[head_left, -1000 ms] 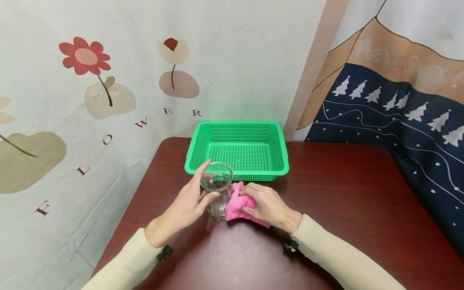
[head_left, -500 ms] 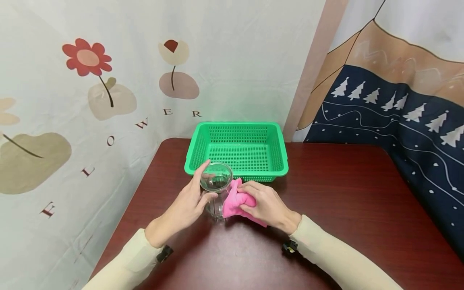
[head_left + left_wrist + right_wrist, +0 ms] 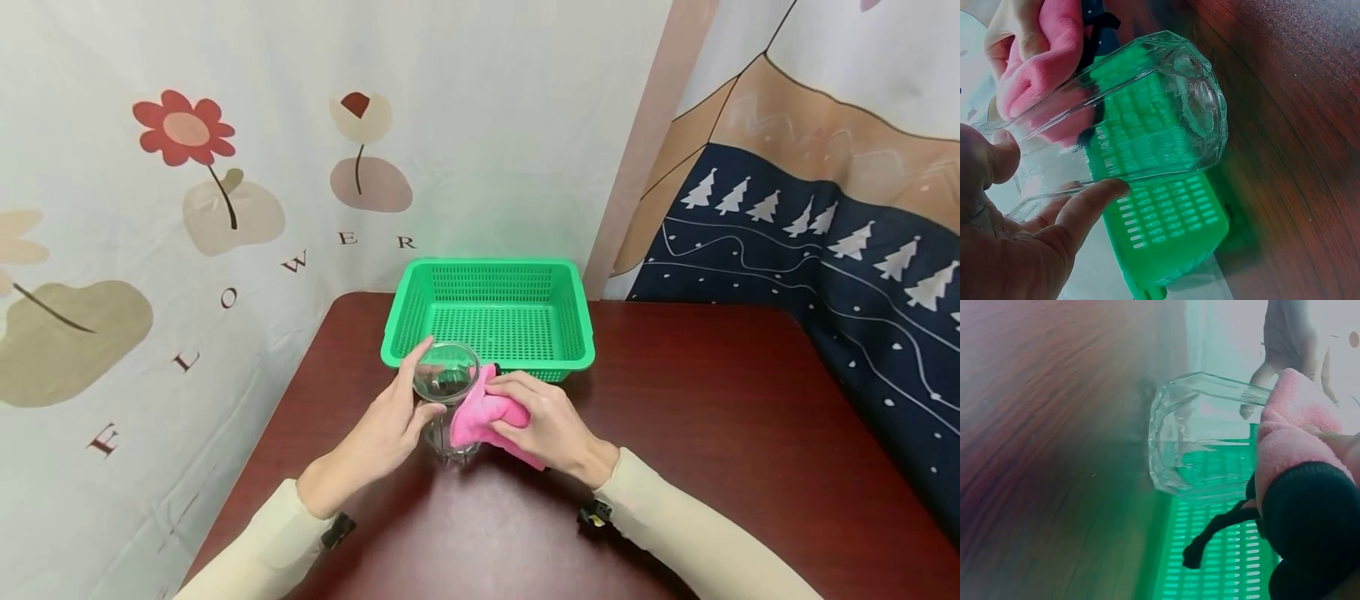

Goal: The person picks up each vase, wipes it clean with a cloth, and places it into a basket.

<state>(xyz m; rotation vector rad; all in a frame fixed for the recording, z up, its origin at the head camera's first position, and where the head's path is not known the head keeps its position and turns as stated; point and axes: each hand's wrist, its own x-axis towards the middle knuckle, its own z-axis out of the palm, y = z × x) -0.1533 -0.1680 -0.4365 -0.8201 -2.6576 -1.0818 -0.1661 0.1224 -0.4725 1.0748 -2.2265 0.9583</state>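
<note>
Our bench (image 3: 690,400) looks slick; left hand (image 3: 381,433) grips glass (image 3: 445,388), right hand (image 3: 553,421) pinches cloth (image 3: 480,415); hard pushing could slide the glass.

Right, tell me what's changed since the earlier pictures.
The right hand has shifted the pink cloth leftward over more of the glass jar. Nothing was grabbed or released. The left hand still holds the glass jar; the green basket stayed put.

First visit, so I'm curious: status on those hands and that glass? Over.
Left hand grips glass jar. Right hand holds pink cloth against it. Green basket beyond; nothing visibly blocking.
</note>
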